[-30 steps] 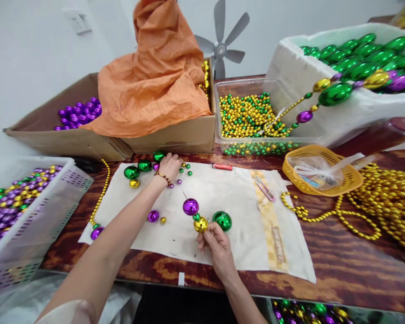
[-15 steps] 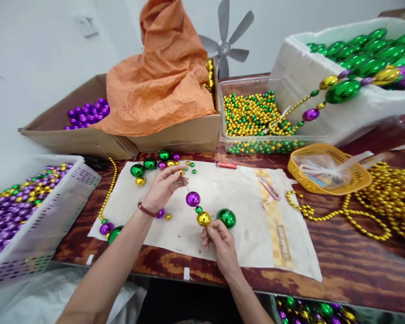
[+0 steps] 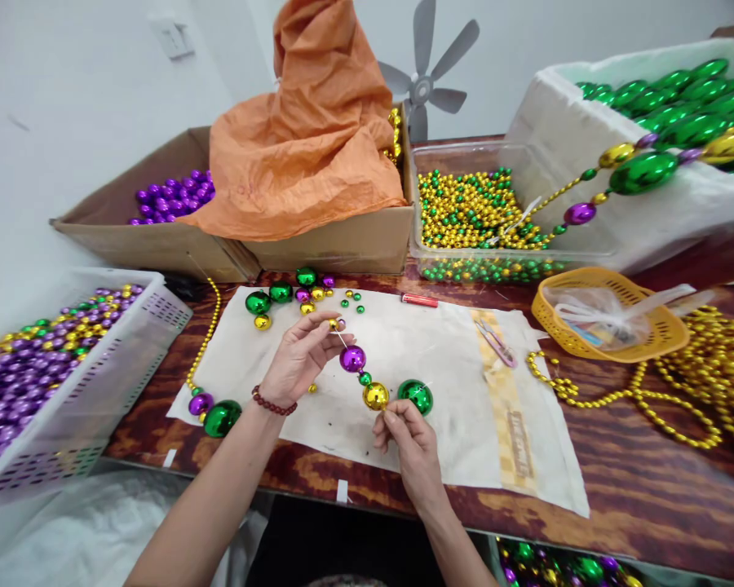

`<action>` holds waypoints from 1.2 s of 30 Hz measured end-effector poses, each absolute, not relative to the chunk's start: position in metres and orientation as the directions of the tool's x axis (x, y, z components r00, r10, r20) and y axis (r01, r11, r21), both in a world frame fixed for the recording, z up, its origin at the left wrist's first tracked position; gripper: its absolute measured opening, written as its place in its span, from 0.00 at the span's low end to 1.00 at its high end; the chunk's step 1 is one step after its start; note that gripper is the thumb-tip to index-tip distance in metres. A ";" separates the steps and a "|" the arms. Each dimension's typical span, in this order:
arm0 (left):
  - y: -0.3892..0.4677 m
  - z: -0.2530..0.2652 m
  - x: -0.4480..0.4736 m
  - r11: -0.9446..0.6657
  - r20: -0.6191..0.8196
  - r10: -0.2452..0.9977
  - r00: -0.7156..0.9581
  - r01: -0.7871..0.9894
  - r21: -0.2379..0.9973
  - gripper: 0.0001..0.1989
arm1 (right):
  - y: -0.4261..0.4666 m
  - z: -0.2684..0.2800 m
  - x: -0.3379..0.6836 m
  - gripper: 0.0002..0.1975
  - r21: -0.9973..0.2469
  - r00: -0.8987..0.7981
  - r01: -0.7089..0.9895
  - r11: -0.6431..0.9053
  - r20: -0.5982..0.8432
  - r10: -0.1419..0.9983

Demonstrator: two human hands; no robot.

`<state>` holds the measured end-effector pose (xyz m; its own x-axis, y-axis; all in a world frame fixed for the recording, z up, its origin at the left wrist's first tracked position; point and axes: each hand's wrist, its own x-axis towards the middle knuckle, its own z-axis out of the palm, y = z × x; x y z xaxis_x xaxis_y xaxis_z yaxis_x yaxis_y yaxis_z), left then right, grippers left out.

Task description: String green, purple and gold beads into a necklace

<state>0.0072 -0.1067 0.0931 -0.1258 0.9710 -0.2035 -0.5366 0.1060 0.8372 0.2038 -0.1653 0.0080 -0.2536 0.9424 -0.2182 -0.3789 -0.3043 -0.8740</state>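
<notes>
Spill risk at bead string (image 3: 352, 359)

Left hand (image 3: 299, 355) pinches a small gold bead (image 3: 333, 324); right hand (image 3: 413, 444) pinches the bead string's lower end over the cloth (image 3: 453, 456). A slackened right pinch could shed beads. Cardboard box (image 3: 134, 253) holds purple beads (image 3: 174, 198); clear tub (image 3: 453, 251), gold and green ones (image 3: 465, 208); white crate (image 3: 128, 350), mixed ones (image 3: 61, 342)
</notes>
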 end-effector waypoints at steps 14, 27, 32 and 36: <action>-0.096 0.116 0.031 -0.032 -0.025 0.988 -0.151 -0.363 0.931 0.17 | -0.171 0.031 0.215 0.16 -0.885 -0.133 -0.388 -0.259 -0.224 0.965; -0.060 0.118 0.148 0.088 -0.027 0.990 0.140 -0.454 0.887 0.14 | -0.156 0.041 0.246 0.15 -0.883 0.000 -0.431 -0.185 -0.205 0.979; -0.053 0.120 0.161 0.137 -0.064 0.981 0.181 -0.425 0.895 0.12 | -0.154 0.043 0.249 0.15 -0.896 -0.023 -0.404 -0.182 -0.189 0.982; -0.051 0.136 0.156 0.089 -0.030 0.989 0.147 -0.409 0.908 0.10 | -0.146 0.057 0.249 0.14 -0.920 -0.081 -0.366 -0.144 -0.122 0.989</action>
